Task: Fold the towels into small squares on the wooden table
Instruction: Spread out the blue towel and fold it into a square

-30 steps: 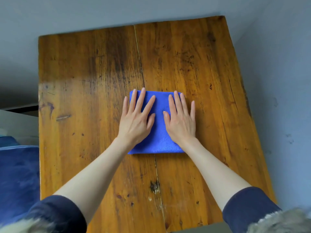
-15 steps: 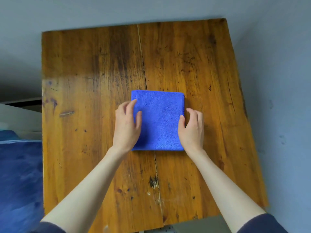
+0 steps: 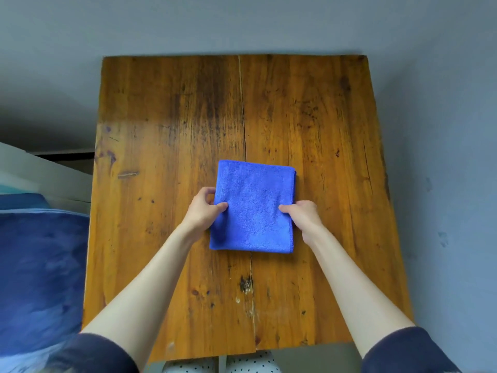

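Blue folded towel (image 3: pixel 254 207) lies mid-worktop (image 3: pixel 166 109) over the plank seam. Left hand (image 3: pixel 203 210) pinches its left edge; right hand (image 3: pixel 302 215) pinches its right edge, each grip clamped on cloth.

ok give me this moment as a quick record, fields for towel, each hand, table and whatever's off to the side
towel: blue towel, folded to a near square, lying flat near the table's middle
left hand: left hand pinches the towel's left edge
right hand: right hand pinches the towel's right edge
table: wooden table, worn, with a seam down its middle
side: blue fabric left of the table
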